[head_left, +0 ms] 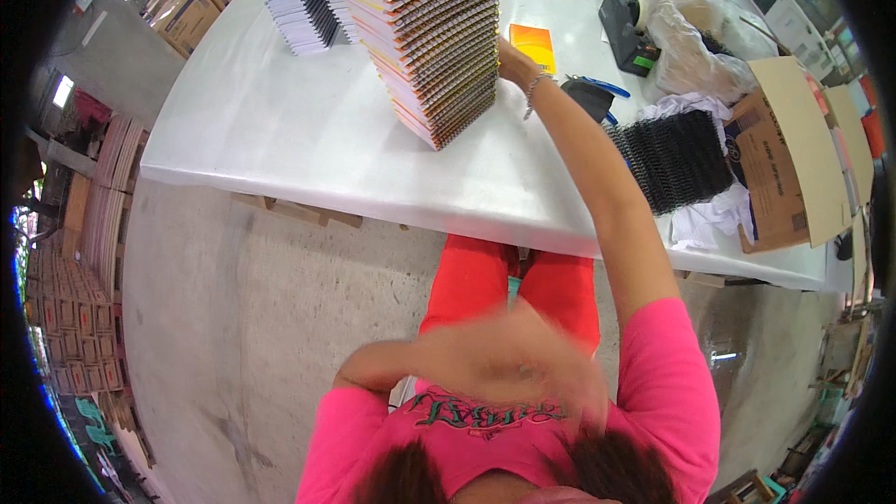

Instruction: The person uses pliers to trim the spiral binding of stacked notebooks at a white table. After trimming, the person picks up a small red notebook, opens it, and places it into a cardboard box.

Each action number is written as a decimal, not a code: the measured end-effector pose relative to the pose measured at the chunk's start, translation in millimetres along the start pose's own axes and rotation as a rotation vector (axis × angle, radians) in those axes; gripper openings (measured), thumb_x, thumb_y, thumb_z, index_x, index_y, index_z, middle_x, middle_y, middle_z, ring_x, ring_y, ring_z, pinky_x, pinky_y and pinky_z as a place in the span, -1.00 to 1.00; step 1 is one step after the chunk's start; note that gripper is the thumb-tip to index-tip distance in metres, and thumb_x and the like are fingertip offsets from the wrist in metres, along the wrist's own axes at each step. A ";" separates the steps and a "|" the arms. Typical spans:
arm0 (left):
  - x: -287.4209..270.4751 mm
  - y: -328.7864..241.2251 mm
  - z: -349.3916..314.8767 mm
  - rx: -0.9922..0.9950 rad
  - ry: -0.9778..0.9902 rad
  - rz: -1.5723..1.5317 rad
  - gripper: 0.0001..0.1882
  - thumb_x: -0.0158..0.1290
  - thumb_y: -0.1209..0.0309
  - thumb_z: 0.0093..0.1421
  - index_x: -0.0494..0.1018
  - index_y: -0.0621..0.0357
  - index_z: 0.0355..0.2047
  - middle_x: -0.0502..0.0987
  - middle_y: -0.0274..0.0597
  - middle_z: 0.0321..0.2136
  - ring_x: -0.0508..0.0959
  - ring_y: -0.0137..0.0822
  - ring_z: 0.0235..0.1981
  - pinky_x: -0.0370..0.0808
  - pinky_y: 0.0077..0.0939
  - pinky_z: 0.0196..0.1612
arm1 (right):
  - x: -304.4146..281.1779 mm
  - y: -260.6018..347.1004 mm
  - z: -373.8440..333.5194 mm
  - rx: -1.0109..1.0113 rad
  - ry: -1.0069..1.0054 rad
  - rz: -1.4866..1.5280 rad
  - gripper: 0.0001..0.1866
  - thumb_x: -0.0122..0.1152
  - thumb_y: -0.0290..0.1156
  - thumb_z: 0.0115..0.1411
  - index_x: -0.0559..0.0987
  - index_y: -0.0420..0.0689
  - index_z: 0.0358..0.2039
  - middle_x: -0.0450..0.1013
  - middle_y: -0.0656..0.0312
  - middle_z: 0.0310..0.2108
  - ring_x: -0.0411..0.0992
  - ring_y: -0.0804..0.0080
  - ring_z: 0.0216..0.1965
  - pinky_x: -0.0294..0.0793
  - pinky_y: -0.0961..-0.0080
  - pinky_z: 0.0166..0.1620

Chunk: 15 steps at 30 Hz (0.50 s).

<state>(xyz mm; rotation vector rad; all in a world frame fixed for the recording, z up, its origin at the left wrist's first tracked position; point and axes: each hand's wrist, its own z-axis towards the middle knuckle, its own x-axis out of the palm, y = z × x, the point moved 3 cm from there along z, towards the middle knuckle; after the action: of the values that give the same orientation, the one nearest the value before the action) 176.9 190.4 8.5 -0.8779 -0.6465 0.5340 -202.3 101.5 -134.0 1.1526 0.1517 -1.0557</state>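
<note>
A tall stack of spiral-bound notebooks (439,56) with yellow-orange covers stands on the table, its coiled edges facing right. My right arm stretches forward, and my right hand (516,63), with a bracelet at the wrist, is at the stack's right side. Its fingers are hidden behind the notebooks, so I cannot see whether they grip. Just beyond that hand lies a small orange-yellow booklet (532,45). My left hand (551,364) is raised across my chest, away from the table, and smeared by motion; its fingers cannot be made out.
The white-covered table (280,145) also holds spiral-bound stacks (294,0) at the far left. On the right are blue-handled pliers (607,87), a black tray-like holder (627,33), plastic bags (695,28), black binding coils (677,161) and an open cardboard box (779,163).
</note>
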 end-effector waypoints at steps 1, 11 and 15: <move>-32.1 5.0 -8.6 0.124 -0.281 0.388 -0.83 0.13 0.49 0.25 0.53 0.21 -0.15 0.62 -0.16 -0.27 0.62 -0.24 -0.26 0.53 -0.38 -0.14 | 2.7 -2.3 1.1 0.005 0.003 -0.022 -0.42 -0.13 -0.03 0.46 0.43 -0.33 0.15 0.48 -0.04 0.03 0.46 0.17 0.00 0.41 0.31 0.15; -200.0 84.7 -70.3 -0.358 -1.374 1.683 -0.09 0.39 0.12 0.00 0.20 0.28 0.23 0.46 0.05 0.01 0.44 -0.04 0.00 0.29 -0.10 0.07 | 4.1 -16.3 4.0 0.118 0.011 -0.017 -0.31 -0.32 0.08 0.44 0.48 -0.38 -0.04 0.49 -0.12 -0.15 0.47 0.10 -0.10 0.41 0.24 0.08; -208.7 79.5 -68.6 -0.398 -1.408 1.597 -0.07 0.38 0.07 -0.01 0.20 0.31 0.23 0.49 0.01 -0.04 0.44 -0.03 0.01 0.27 -0.11 0.07 | 4.9 -18.0 -0.3 0.147 -0.003 -0.013 -0.25 -0.40 0.12 0.44 0.50 -0.40 -0.11 0.49 -0.15 -0.22 0.47 0.07 -0.14 0.41 0.21 0.05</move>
<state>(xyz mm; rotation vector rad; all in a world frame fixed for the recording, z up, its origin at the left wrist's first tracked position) 68.5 58.4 -151.0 -1.2099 -1.2283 2.6736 -213.0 98.6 -149.0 1.2841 0.0801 -1.0938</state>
